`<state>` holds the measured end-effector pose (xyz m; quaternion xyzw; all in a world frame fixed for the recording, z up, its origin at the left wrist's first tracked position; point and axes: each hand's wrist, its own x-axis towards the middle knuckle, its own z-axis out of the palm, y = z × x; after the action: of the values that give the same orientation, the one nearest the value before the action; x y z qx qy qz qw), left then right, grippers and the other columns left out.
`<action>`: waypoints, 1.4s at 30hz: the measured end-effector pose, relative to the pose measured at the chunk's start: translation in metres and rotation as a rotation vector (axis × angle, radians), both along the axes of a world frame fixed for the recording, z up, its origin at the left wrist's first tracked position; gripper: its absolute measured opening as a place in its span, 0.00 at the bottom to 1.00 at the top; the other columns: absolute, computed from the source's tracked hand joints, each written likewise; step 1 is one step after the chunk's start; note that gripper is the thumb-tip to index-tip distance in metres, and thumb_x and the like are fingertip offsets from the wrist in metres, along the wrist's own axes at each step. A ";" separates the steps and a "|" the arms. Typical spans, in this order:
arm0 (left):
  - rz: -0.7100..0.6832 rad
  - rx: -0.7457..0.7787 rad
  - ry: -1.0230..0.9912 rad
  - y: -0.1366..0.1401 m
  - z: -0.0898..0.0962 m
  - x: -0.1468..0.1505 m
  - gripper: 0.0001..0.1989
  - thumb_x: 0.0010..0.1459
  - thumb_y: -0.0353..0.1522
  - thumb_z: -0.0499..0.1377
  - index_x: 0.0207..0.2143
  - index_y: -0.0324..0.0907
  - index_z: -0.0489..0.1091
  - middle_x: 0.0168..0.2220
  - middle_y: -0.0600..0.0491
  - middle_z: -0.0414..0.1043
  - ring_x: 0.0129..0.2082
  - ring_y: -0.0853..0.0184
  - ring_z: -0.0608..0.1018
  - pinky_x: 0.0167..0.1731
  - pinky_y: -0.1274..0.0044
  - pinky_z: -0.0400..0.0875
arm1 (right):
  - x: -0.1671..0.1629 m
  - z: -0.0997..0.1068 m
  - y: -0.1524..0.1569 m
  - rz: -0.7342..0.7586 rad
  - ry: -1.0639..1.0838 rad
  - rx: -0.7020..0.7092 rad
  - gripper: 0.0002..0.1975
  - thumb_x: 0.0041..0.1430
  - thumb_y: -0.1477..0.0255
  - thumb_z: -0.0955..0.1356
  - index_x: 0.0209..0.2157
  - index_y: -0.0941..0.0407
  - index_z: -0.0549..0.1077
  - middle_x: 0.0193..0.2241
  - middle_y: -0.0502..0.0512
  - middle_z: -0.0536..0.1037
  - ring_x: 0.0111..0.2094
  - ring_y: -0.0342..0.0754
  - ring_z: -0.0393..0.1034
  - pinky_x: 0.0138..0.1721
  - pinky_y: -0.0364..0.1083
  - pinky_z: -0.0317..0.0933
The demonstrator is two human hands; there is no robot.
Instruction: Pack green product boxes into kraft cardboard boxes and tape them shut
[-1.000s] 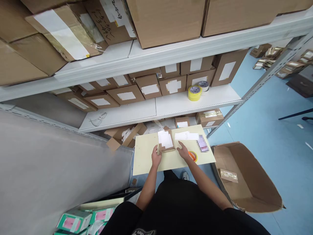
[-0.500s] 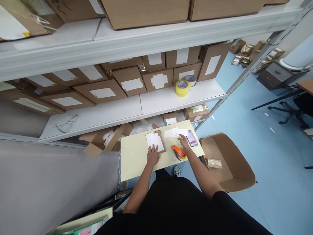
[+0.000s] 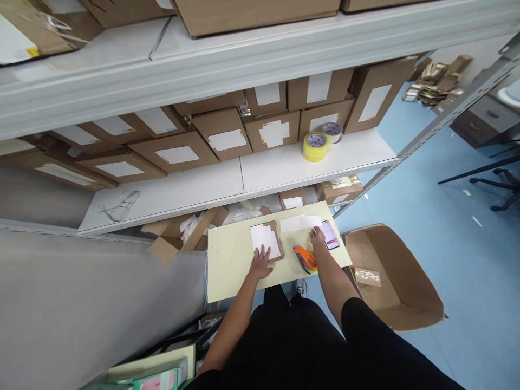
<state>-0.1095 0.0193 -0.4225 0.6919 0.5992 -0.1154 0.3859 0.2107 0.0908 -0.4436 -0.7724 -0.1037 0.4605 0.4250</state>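
Note:
My left hand (image 3: pixel 261 263) lies with spread fingers on the near edge of a small flat cardboard box (image 3: pixel 276 238), whose top is mostly covered by white labels (image 3: pixel 263 239). Farther right, my right hand (image 3: pixel 317 236) has its fingers drawn together at the near edge of white paper strips (image 3: pixel 298 222). Whether it pinches the paper is hidden. A phone (image 3: pixel 330 235) with a lit screen lies just right of that hand. Between my hands, nearer to me, sits an orange tape dispenser (image 3: pixel 305 258).
The pale yellow table (image 3: pixel 227 271) stands before a grey shelf (image 3: pixel 211 187) holding labelled cardboard boxes (image 3: pixel 227 138). A yellow tape roll (image 3: pixel 316 147) rests on the shelf. To the right, a large open carton (image 3: pixel 410 271) on the floor holds a taped packet (image 3: pixel 368 277).
My right hand's fingers have drawn together at the paper strips' near edge. My left hand stays on the small box. The whole view has shifted slightly.

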 end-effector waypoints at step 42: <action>-0.196 -0.124 -0.655 0.119 0.132 0.121 0.25 0.42 0.51 0.74 0.31 0.40 0.80 0.30 0.51 0.80 0.31 0.64 0.78 0.36 0.74 0.72 | 0.034 0.125 -0.107 0.341 -0.100 0.587 0.24 0.52 0.46 0.72 0.25 0.52 0.69 0.22 0.47 0.70 0.27 0.46 0.62 0.31 0.45 0.58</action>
<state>0.0116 0.1381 -0.2901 0.7217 0.3660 0.0402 0.5862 0.2445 -0.0165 -0.3184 -0.6103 -0.3800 0.4371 0.5404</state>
